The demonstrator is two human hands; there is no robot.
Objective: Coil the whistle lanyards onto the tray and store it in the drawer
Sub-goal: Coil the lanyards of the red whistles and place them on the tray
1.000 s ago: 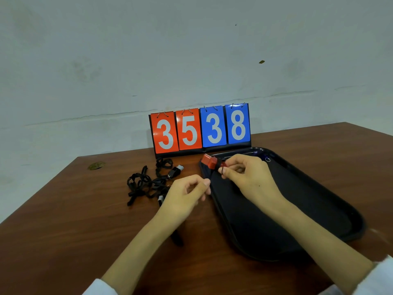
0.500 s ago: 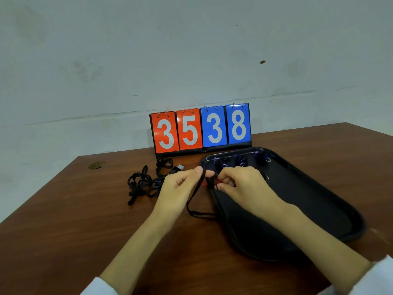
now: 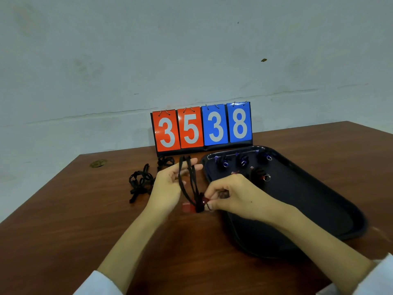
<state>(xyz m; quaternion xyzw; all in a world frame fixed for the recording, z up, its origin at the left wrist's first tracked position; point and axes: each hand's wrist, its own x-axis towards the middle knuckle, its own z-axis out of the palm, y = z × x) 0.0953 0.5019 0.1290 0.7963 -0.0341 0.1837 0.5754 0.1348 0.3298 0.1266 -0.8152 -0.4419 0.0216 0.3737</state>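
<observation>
A black lanyard [image 3: 190, 182] runs in loops around the straight fingers of my left hand [image 3: 170, 186]. Its lower end meets a red whistle [image 3: 189, 207], blurred, just left of my right hand [image 3: 229, 194], which pinches the cord there. Both hands hover over the table beside the left rim of the black tray [image 3: 319, 199]. Several coiled lanyards [image 3: 258, 173] with small rings lie at the tray's far end. A tangle of loose black lanyards [image 3: 141, 182] rests on the table to the left of my left hand.
A flip scoreboard [image 3: 202, 127] reading 3538 stands at the table's back edge, behind the tray. A small greenish scrap [image 3: 98, 163] lies near the far left corner. A pale wall rises behind the brown wooden table [image 3: 63, 220]. No drawer is in view.
The hands have dropped nearer to me. More loops of cord now sit around my left fingers, and the red whistle has come down to the table side of the tray rim.
</observation>
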